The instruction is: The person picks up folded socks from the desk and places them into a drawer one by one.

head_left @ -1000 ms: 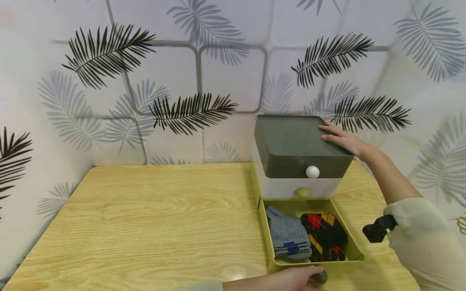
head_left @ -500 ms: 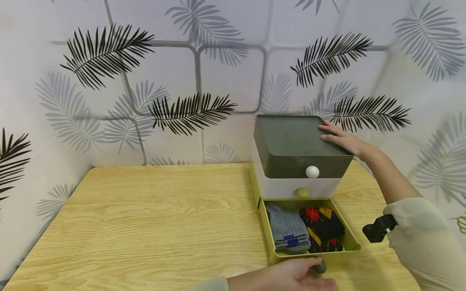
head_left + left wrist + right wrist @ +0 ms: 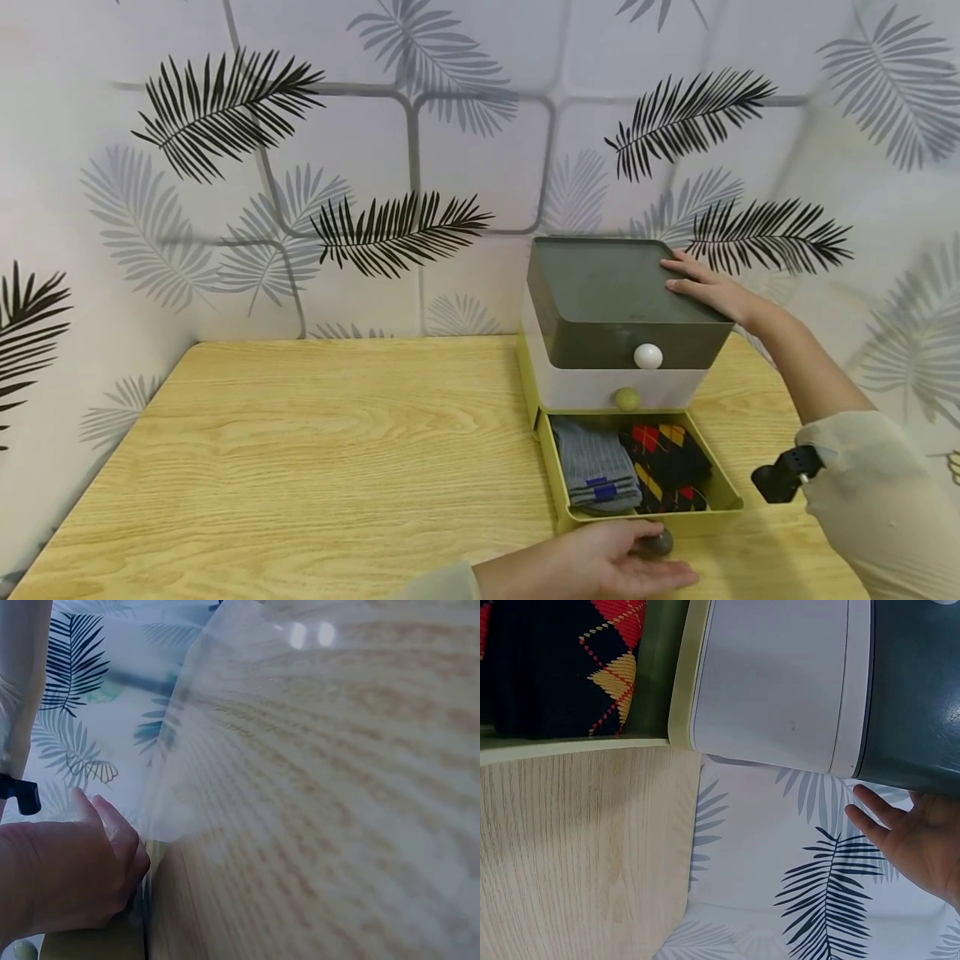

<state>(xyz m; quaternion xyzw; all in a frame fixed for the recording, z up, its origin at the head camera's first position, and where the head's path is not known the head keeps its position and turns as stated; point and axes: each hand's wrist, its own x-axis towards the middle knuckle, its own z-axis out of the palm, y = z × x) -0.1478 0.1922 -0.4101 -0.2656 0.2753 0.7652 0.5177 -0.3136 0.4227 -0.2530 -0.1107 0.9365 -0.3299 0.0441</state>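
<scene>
A drawer box (image 3: pixel 622 279) of stacked dark grey, white and yellow-green units stands at the right of the table. Its bottom yellow-green drawer (image 3: pixel 697 523) is pulled out. Inside lie folded grey socks (image 3: pixel 596 467) at the left and black argyle socks (image 3: pixel 667 467) at the right. My left hand (image 3: pixel 596 560) is palm up at the drawer front, its thumb against the dark grey knob (image 3: pixel 660 542) and its other fingers extended below. My right hand (image 3: pixel 708 287) rests on the box's top right edge; in the right wrist view, its spread fingers lie along the grey side.
The wood-grain table (image 3: pixel 337 450) stretches away to the left. Behind it rises a wall (image 3: pixel 480 150) with a leaf pattern. A white knob (image 3: pixel 648 356) and a yellow-green knob (image 3: pixel 627 399) project from the upper drawers. A black wrist camera (image 3: pixel 787 473) sits on my right sleeve.
The bottom drawer has slid a little inward, toward the box. My left hand has moved forward with it, and its fingers have straightened from around the knob. My right hand stays in place.
</scene>
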